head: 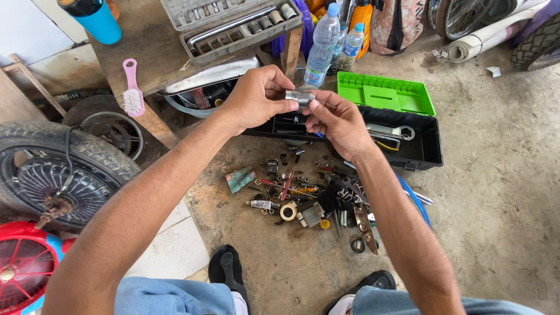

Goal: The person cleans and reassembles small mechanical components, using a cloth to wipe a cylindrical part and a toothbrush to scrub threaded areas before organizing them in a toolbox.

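left hand (254, 98), right hand (338, 119), pinching metal socket (298, 96)

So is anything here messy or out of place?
Yes. A heap of small parts lies loose on the concrete floor rather than in the open toolbox just behind it. Both hands, left and right, hold a small metal cylinder above the heap.

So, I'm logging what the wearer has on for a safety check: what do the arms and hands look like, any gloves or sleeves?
Both arms are bare up to the picture's edge: no sleeves show. The left hand and right hand wear no gloves, and no rings, watch or bands are visible. Fingernails are short.
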